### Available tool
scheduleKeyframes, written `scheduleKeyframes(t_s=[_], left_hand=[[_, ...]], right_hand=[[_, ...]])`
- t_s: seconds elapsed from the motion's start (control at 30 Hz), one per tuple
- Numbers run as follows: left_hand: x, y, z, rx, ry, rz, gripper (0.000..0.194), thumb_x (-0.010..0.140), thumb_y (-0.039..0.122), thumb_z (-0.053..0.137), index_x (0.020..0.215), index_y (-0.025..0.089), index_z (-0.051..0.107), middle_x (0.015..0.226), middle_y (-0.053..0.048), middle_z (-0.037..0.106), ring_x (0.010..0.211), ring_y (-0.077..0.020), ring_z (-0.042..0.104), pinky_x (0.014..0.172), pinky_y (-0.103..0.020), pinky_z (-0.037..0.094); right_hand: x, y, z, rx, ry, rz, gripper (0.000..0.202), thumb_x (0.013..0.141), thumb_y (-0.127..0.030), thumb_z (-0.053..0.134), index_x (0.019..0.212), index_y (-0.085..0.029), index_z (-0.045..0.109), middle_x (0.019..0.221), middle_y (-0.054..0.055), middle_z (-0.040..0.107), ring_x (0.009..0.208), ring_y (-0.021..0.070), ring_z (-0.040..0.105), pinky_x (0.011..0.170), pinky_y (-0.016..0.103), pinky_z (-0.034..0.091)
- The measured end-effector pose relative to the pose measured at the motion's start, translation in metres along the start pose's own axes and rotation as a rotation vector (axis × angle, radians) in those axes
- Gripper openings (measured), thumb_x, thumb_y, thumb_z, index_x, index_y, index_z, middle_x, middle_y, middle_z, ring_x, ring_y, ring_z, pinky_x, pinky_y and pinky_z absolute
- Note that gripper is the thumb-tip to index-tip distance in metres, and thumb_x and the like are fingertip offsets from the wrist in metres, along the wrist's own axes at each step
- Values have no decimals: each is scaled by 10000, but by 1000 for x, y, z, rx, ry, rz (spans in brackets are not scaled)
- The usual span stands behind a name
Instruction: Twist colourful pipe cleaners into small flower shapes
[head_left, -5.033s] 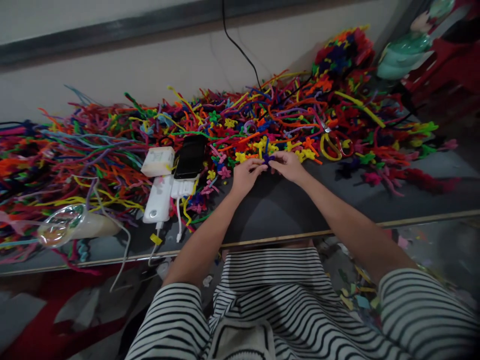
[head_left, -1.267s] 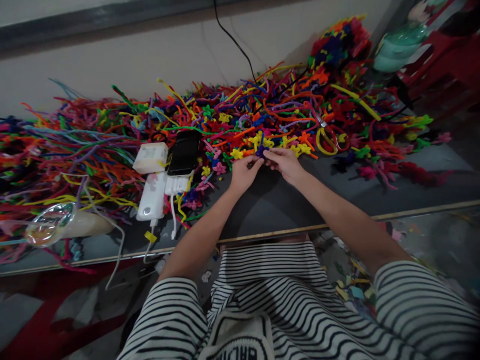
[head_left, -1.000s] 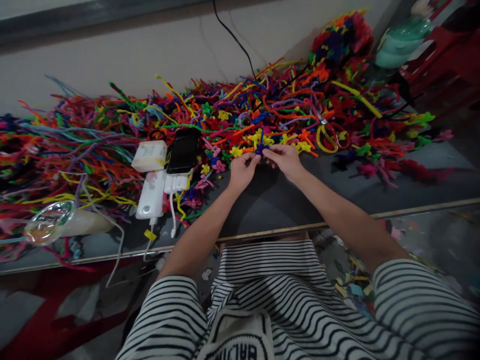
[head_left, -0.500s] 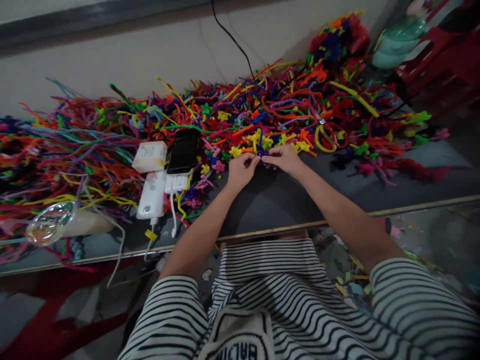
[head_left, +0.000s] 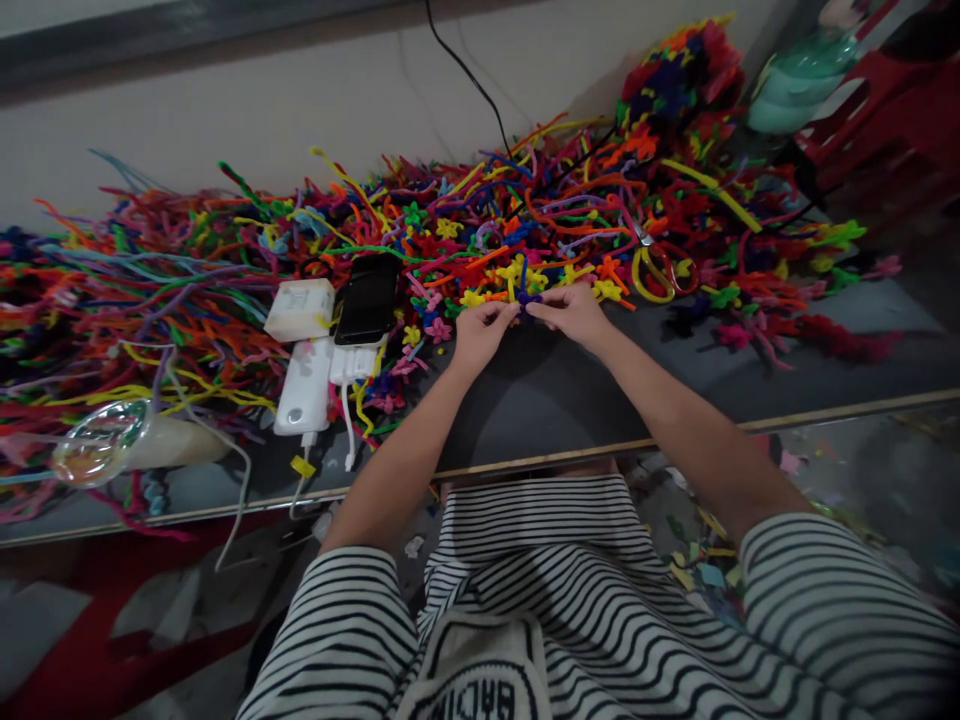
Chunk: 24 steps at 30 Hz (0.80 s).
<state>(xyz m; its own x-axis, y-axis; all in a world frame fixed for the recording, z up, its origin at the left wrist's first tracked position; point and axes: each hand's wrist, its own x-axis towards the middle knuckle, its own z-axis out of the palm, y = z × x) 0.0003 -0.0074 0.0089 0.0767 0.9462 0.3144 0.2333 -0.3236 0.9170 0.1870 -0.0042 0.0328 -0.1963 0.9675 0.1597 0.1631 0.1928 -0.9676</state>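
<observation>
Between my fingertips is a small dark-blue pipe-cleaner flower (head_left: 528,299), partly covered by the fingers. My left hand (head_left: 482,333) pinches its left side, and my right hand (head_left: 576,313) pinches it from the right with thumb and forefinger. Both hands hover at the front of a heap of pipe cleaners (head_left: 450,215) in many colours, some straight and some twisted into flowers. Yellow pipe-cleaner flowers (head_left: 517,272) lie just behind my fingers. To the right of my right hand rest scissors (head_left: 654,278) with yellow and red handles.
A black phone (head_left: 367,300), a white box (head_left: 300,308) and a white power bank (head_left: 304,388) with cables lie left of my hands. A lidded plastic cup (head_left: 169,443) lies tipped near the table's (head_left: 540,425) left front. A green bottle (head_left: 802,85) and red chair (head_left: 877,125) stand far right.
My fingers have shifted slightly around the blue flower, the right-hand fingers curling a little more. The rest of the scene is as before, apart from a small camera shift.
</observation>
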Motion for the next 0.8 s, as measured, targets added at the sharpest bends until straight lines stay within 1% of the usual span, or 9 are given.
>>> scheduleKeyframes(t_s=[0.1, 0.17, 0.27, 0.37, 0.47, 0.57, 0.63, 0.8], left_hand=[[4, -9, 0, -135, -53, -44, 493, 795, 666, 701, 764, 178, 764, 675, -20, 696, 491, -86, 481, 488, -243, 378], [6, -11, 0, -162, -79, -54, 489, 764, 671, 734, 812, 187, 781, 723, -26, 720, 492, -81, 468, 477, -242, 369], [6, -12, -1, -163, -99, -75, 429, 761, 614, 769, 818, 190, 788, 724, -22, 726, 501, -83, 477, 487, -245, 391], [7, -12, -3, -155, -110, -106, 374, 770, 556, 781, 783, 182, 782, 719, -19, 724, 513, -89, 493, 496, -250, 412], [8, -11, -5, -168, -129, -130, 355, 747, 536, 804, 786, 183, 787, 714, -18, 720, 524, -84, 489, 491, -236, 391], [8, -7, -6, -199, -144, -165, 375, 697, 542, 832, 776, 178, 794, 709, -27, 723, 543, -82, 497, 484, -217, 362], [8, -4, -6, -208, -158, -188, 362, 683, 522, 843, 766, 173, 795, 715, -33, 730, 567, -88, 521, 493, -214, 368], [8, 1, -6, -187, -177, -185, 207, 760, 366, 812, 740, 160, 791, 651, -19, 710, 568, -87, 528, 566, -232, 429]], right_hand=[[1, 3, 5, 110, 10, 68, 362, 722, -487, 799, 675, -148, 683, 436, -38, 520, 399, 59, 406, 409, 214, 271], [1, 3, 6, 167, 18, 107, 379, 711, -497, 817, 677, -152, 665, 454, -29, 552, 383, 56, 413, 388, 204, 279], [1, 3, 8, 201, 6, 138, 370, 710, -483, 831, 687, -147, 677, 491, -9, 606, 373, 53, 433, 372, 194, 312], [1, 2, 10, 239, 9, 165, 336, 698, -446, 845, 697, -146, 695, 528, 9, 640, 443, 84, 546, 385, 181, 376], [1, 3, 12, 282, 24, 183, 315, 676, -416, 861, 704, -147, 699, 570, 20, 664, 524, 117, 631, 394, 173, 412], [1, 4, 12, 276, 16, 179, 312, 668, -402, 870, 725, -142, 707, 601, 24, 681, 530, 117, 641, 393, 171, 425], [1, 5, 13, 257, 19, 176, 306, 671, -393, 872, 731, -143, 706, 620, 22, 691, 520, 110, 635, 391, 170, 430], [1, 5, 16, 207, 60, 193, 220, 728, -293, 839, 707, -135, 688, 593, 19, 675, 497, 103, 620, 383, 172, 426]])
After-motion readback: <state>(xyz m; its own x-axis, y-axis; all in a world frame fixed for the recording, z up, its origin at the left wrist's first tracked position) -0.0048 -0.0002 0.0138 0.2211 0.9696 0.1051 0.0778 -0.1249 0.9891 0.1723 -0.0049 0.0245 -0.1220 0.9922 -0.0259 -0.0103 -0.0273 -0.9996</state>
